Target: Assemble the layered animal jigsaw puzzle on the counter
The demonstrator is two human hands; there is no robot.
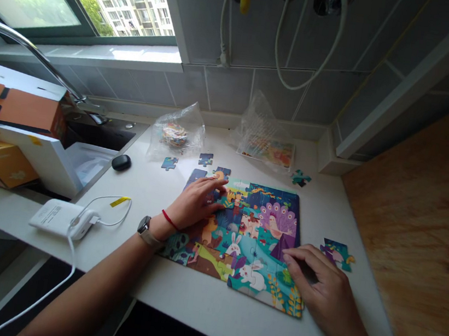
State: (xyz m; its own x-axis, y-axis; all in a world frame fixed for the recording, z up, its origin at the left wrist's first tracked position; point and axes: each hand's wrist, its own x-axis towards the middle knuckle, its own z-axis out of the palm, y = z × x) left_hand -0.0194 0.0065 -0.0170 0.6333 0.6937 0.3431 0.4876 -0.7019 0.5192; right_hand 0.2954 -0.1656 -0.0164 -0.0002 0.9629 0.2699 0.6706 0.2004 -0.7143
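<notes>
A partly joined jigsaw puzzle [234, 246] lies on the white counter, showing a peacock, rabbits and other animals. My left hand [197, 200] lies flat over its upper left part, fingers stretched out, covering some pieces. At the puzzle's right side my right hand [319, 282] is closed, with thumb and index fingertip pinched at a purple puzzle piece [280, 248]. Its other fingers are curled and partly hidden. Just beyond that hand sits a loose group of joined pieces [339, 255]. Loose pieces [169, 163] [206, 159] [301, 178] lie behind the puzzle.
Behind are a clear bag of pieces [175, 134] and another plastic bag [260, 134] over a picture card [278, 154]. To the left are a black earbud case [121, 163], a white power bank [64, 218] with cable, boxes [20, 113] and a faucet [48, 65]. A wooden panel [420, 216] borders the right.
</notes>
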